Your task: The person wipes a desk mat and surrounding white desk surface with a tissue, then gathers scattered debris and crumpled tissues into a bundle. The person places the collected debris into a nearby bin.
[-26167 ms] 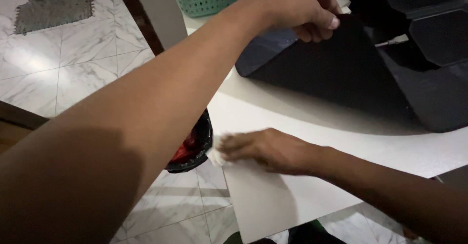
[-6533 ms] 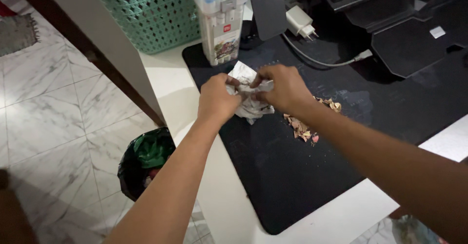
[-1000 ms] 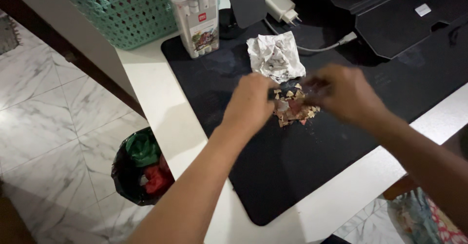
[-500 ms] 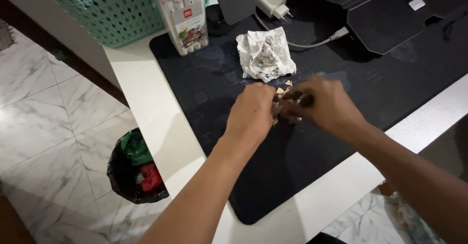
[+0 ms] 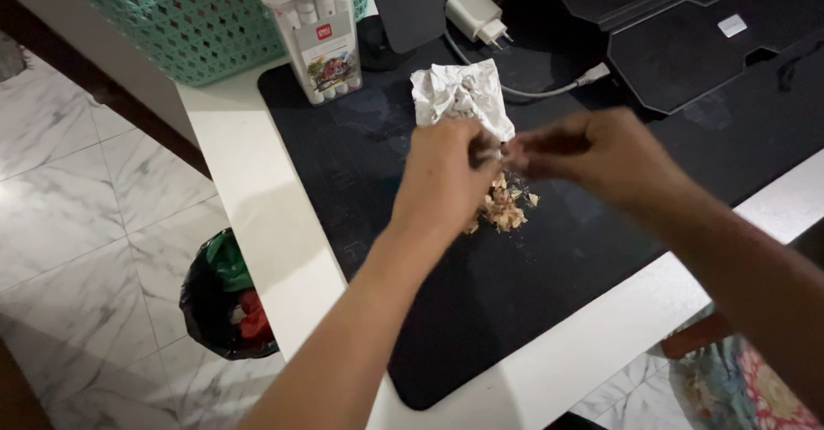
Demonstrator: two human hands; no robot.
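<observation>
On the black mat (image 5: 549,275) of a white bench (image 5: 249,198), the left hand (image 5: 446,177) and right hand (image 5: 592,151) gather shavings (image 5: 505,207) beside crumpled paper (image 5: 459,95). Both hands' fingers look pinched on scraps, blurred. Transferring them likely needs steady cupping.

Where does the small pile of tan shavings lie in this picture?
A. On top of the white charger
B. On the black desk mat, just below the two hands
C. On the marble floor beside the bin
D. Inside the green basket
B. The shavings lie on the black mat, under the left hand and right hand, near the crumpled paper.
</observation>
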